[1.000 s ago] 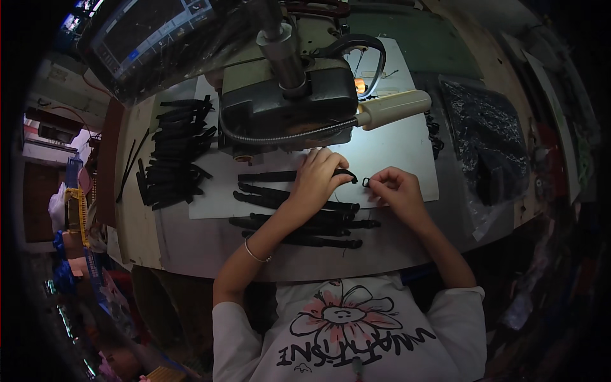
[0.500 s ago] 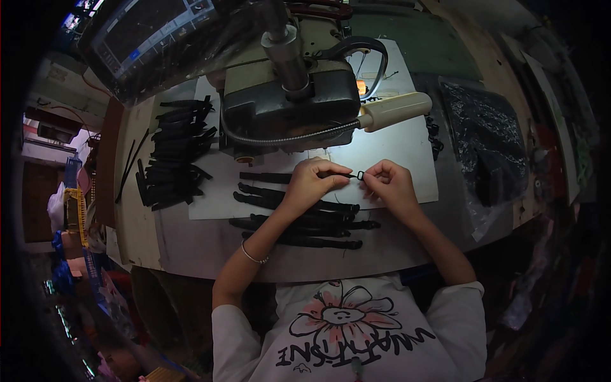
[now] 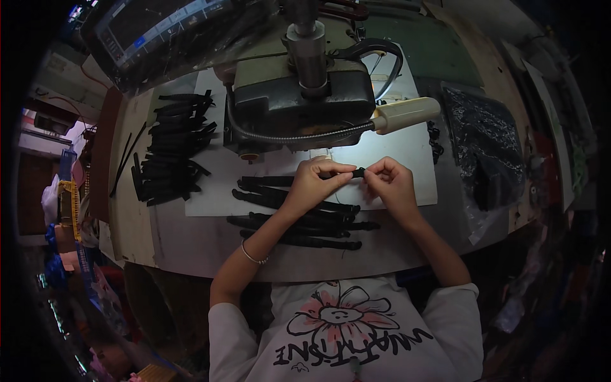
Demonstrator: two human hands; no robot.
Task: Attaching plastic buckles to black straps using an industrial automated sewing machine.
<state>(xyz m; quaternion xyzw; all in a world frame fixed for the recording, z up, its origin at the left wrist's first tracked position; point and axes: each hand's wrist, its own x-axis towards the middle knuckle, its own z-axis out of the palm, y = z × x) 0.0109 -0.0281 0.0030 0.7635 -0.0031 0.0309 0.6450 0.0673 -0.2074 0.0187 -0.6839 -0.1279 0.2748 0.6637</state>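
Note:
My left hand [image 3: 318, 183] pinches a black webbing strap [image 3: 359, 173] between thumb and fingertips, under the lit sewing machine head [image 3: 305, 102]. Facing it, my right hand [image 3: 390, 183] is closed in a pinch on the strap's right end. The small black buckle at that end is mostly hidden by my fingers. Just below and left of my hands, several finished-looking black straps [image 3: 318, 242] lie side by side across the white sheet and the grey table edge.
A pile of black strap pieces [image 3: 175, 149] lies at the left. Small black buckles [image 3: 435, 141] sit beside the sheet's right edge, near a clear plastic bag [image 3: 484, 146] with dark contents. A cream lamp handle [image 3: 407, 115] juts from the machine, and a screen [image 3: 165, 32] stands at upper left.
The black buckle, visible as an open loop between my hands before, is now covered by strap and fingers. My fingertips have come closer together. The whole view has shifted slightly.

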